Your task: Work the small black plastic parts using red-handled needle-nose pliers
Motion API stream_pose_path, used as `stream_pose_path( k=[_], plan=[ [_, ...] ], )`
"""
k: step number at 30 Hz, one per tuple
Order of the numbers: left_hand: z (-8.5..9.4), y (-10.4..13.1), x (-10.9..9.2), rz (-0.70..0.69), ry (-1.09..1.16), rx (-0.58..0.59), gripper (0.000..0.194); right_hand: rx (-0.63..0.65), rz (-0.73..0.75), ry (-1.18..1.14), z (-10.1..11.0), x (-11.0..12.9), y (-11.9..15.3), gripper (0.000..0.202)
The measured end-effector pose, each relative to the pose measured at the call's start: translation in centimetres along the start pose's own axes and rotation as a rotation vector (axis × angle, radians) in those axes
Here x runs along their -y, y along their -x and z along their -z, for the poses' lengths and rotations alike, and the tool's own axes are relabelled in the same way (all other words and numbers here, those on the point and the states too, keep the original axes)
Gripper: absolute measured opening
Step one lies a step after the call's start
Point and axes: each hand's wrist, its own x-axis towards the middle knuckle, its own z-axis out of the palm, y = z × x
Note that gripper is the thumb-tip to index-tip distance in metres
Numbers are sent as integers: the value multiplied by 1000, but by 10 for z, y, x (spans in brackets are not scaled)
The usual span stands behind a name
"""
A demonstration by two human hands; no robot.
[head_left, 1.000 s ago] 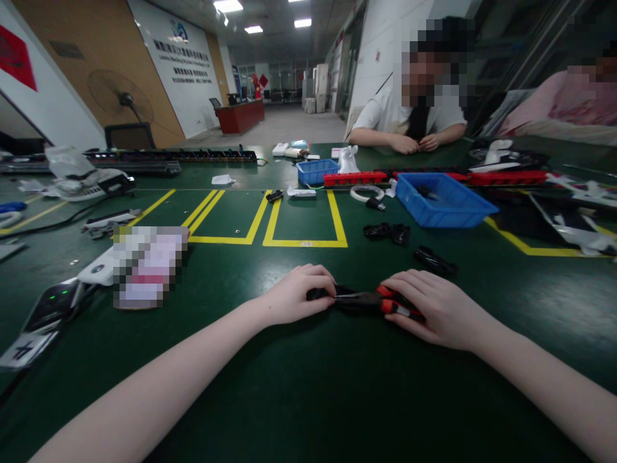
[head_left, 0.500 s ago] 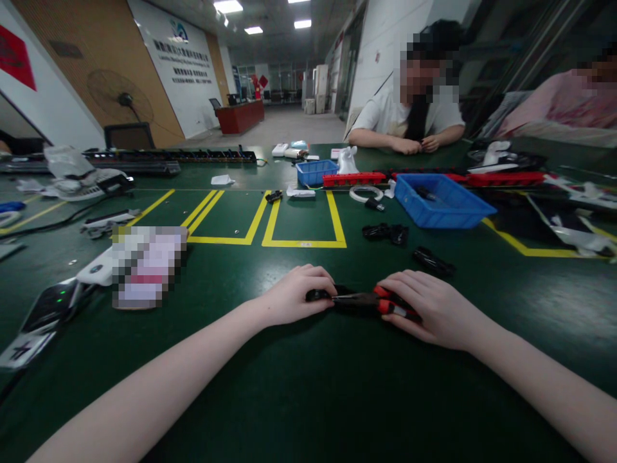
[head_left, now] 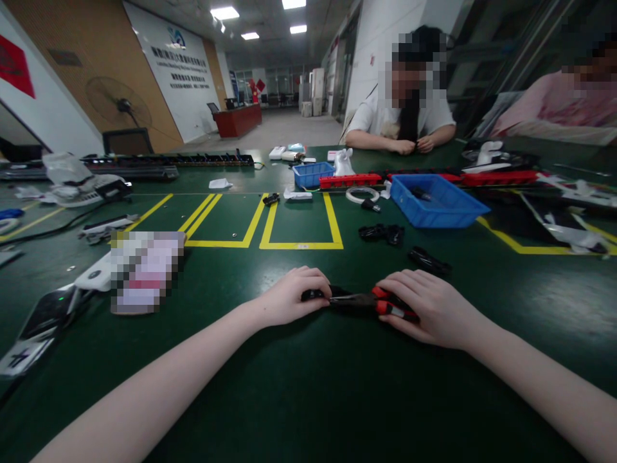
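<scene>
Since a small black piece [head_left: 312, 294] could easily be shifted by a tool, it is presumably pinched in the left hand [head_left: 296, 296] to be steadied against the red-handled pliers [head_left: 354, 299], whose tips are pointed to nine o'clock and brought right up to the left fingertips. Whether the piece is bitten by those tips cannot be told, as it is largely covered by the fingers. The pliers are enclosed by the right hand [head_left: 429, 305], probably so that force can be directed along the line between both hands.

Both hands are held low over the green table [head_left: 337, 386]. The left fingers are curled over the piece, the left forearm being brought in from eight o'clock and the right from four o'clock. From the pliers, a black bundle [head_left: 429, 260] is seen at two o'clock, near the right hand; beyond it, between one and two o'clock, a blue bin [head_left: 436, 213] is set, apparently for keeping parts within reach.
</scene>
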Motion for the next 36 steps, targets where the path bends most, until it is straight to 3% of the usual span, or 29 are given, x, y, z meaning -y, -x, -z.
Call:
stream_pose_path(
  k=[36],
  plan=[
    [-4, 3, -3, -29, -46, -51, 4, 10, -19, -44, -4, -3, 1, 35]
  ],
)
